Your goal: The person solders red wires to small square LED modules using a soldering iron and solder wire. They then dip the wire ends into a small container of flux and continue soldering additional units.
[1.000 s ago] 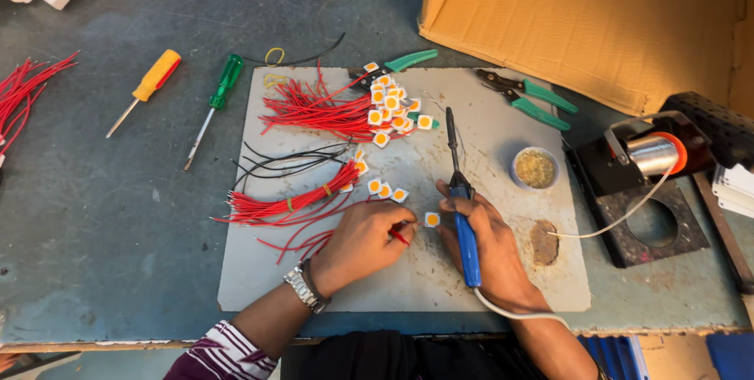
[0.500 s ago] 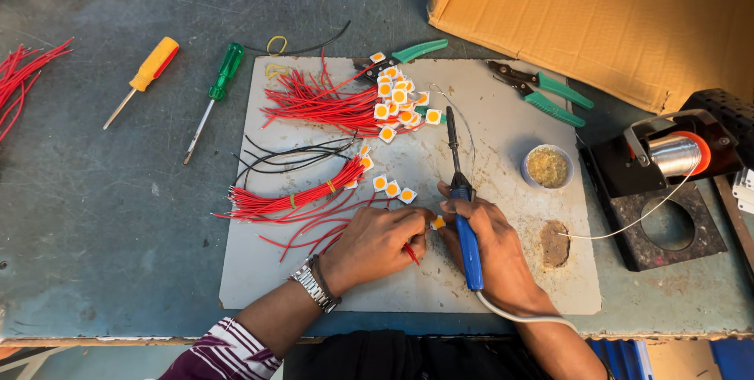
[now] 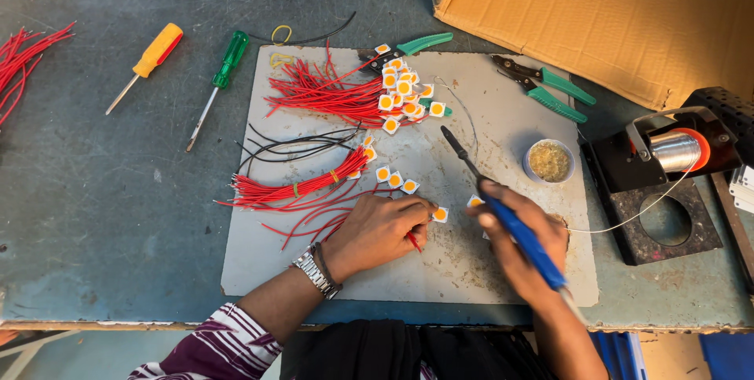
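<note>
Worn blue-grey paint covers the desk (image 3: 102, 215), and a pale, scorched work mat (image 3: 471, 270) lies across its middle, with a large cardboard box (image 3: 613, 11) in the upper right of the frame.

Near the lower centre of the mat, the person's left hand (image 3: 377, 231) pinches a short red wire (image 3: 411, 240) between thumb and fingers, its end held at a small square orange-centred chip (image 3: 441, 213). The right hand (image 3: 522, 246) is closed in a pen-like grip round a blue-handled soldering iron (image 3: 518, 231), whose dark tip points up and left, above the chip and not touching it. A second chip (image 3: 474, 201) sits just beside the right fingers.

Judged from how things lie, the work looks partly done. A spread of red wires with chips on their ends (image 3: 345, 97) fills the upper middle of the mat, which suggests finished pieces. A banded bundle of red wires (image 3: 298, 188) at centre left, with loose black wires (image 3: 290, 144) above it, still carries no chips, and three loose chips (image 3: 395, 180) wait near it, so a fair share seems left.

At right stand a small tin of flux (image 3: 549, 161) and a spool of solder wire (image 3: 675, 151) on a black stand. Green-handled cutters (image 3: 550, 89) lie at upper right of the mat; two screwdrivers (image 3: 224, 74) lie off it at upper left.
</note>
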`<state>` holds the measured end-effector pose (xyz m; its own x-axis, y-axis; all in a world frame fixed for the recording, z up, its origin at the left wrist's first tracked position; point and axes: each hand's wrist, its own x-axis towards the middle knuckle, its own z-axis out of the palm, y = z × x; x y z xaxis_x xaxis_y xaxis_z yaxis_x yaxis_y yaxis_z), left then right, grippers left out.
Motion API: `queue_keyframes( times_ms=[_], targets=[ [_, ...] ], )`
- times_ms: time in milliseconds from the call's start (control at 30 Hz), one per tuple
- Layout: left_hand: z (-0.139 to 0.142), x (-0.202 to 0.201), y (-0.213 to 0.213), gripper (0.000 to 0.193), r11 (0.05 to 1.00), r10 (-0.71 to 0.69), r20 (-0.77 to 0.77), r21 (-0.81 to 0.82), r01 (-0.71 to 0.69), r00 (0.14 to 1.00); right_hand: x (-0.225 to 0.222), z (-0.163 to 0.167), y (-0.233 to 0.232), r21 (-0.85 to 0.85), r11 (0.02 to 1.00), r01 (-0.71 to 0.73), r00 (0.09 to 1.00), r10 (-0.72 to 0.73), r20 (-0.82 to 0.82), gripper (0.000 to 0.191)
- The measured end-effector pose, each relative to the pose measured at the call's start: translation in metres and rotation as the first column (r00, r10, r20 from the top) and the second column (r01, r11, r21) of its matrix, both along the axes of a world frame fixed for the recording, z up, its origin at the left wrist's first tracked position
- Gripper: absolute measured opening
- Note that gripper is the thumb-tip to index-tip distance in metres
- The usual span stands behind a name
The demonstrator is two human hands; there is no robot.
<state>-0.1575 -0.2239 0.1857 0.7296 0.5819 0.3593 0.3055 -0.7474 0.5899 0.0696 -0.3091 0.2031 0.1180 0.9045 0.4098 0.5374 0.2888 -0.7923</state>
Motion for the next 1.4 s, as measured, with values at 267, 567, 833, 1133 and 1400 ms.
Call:
queue_keyframes(
  times_ms=[267,567,833,1133,1400],
  targets=[
    [-0.005,0.015,0.010,0.011,0.999,-0.005,0.017,0.043,0.004,1.000,0.054,0.017,-0.034,0.128,0.963,0.238,0.921,-0.182,-0.345,0.024],
    [0.000,0.009,0.010,0.013,1.000,0.010,-0.007,0.019,-0.010,1.000,0.029,0.042,-0.023,-0.120,0.978,0.172,0.975,-0.186,-0.117,0.016],
    [0.001,0.007,0.024,0.017,1.000,0.013,-0.025,0.004,-0.013,1.000,0.020,0.049,0.006,-0.139,0.981,0.137,0.989,-0.144,-0.040,0.014],
    [0.005,0.040,0.045,0.020,0.998,0.026,-0.066,0.053,-0.022,0.997,0.046,0.063,0.027,-0.148,0.983,0.109,0.994,-0.107,0.023,0.013],
    [0.008,0.021,0.052,0.020,0.999,0.026,-0.068,0.040,-0.023,0.997,0.031,0.067,0.030,-0.157,0.972,0.174,0.984,-0.178,-0.011,0.013]
  ],
)
